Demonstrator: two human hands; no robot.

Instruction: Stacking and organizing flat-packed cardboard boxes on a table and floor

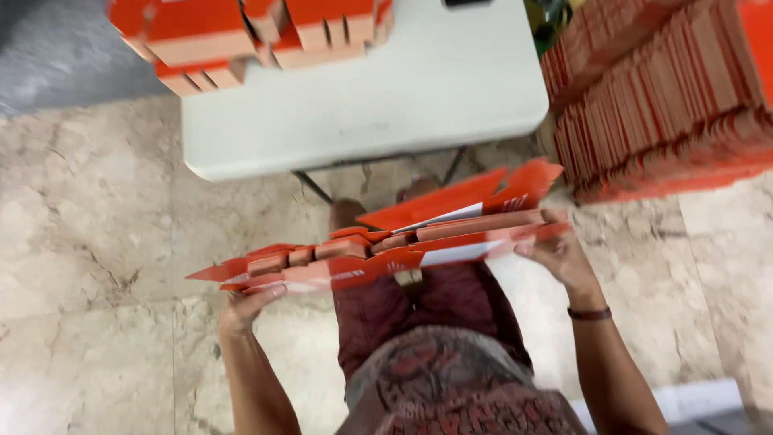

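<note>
White table [386, 105] ahead with folded boxes [250, 32] on it; flat stacks [668, 105] at right, marble floor [88, 242] below. Carton [386, 246] held over lap, long axis left-right, right end tilted up. Left hand [245, 306] grips left end, right hand [564, 258] grips right end, fingers curled over near edge.

I see a white table [419, 89] on a stone floor [97, 242]. Folded orange boxes [241, 36] sit on its far corner. Big stacks of flat orange cardboard [668, 97] stand beside the table, maybe on the floor.
</note>
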